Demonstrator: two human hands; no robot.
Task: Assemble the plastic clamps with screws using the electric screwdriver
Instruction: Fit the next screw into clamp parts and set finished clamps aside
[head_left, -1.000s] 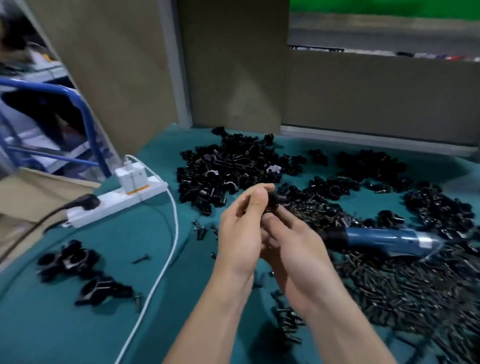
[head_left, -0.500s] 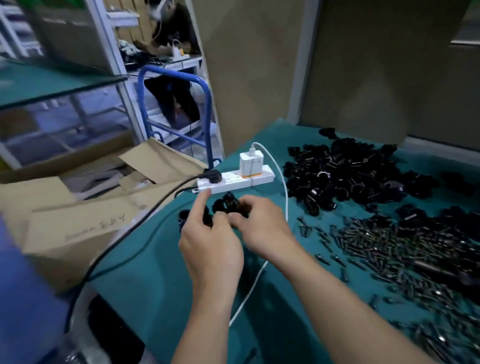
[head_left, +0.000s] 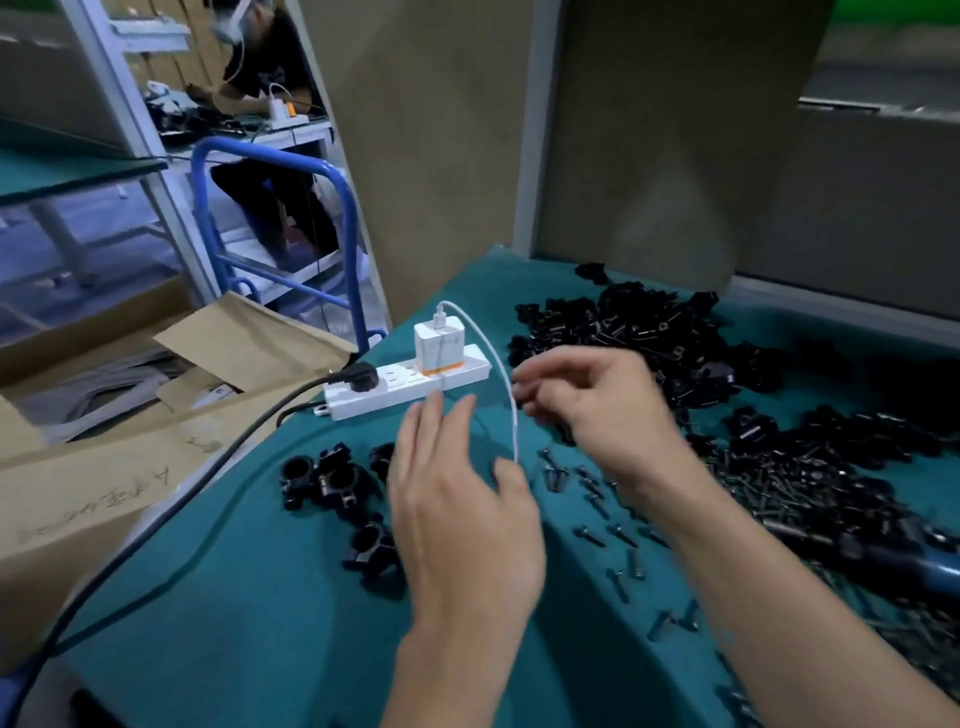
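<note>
Now that you have let go of the clamp both hands held half a second ago, your left hand (head_left: 462, 519) hovers, fingers straight and spread, just right of the assembled clamps (head_left: 332, 480) on the surface (head_left: 249, 623), while your right hand (head_left: 597, 410), fingers loosely curled on nothing, has drawn toward the loose clamps (head_left: 649, 332). The electric screwdriver (head_left: 943, 571) lies among the screws (head_left: 810, 493) at the right edge, long axis left-right, nose pointing left.

Two hands are counted, left hand (head_left: 462, 525) and right hand (head_left: 597, 400); one power strip (head_left: 405, 384); one charger (head_left: 436, 343); clamps (head_left: 639, 332) and screws (head_left: 810, 488) are heaped beyond counting.
</note>
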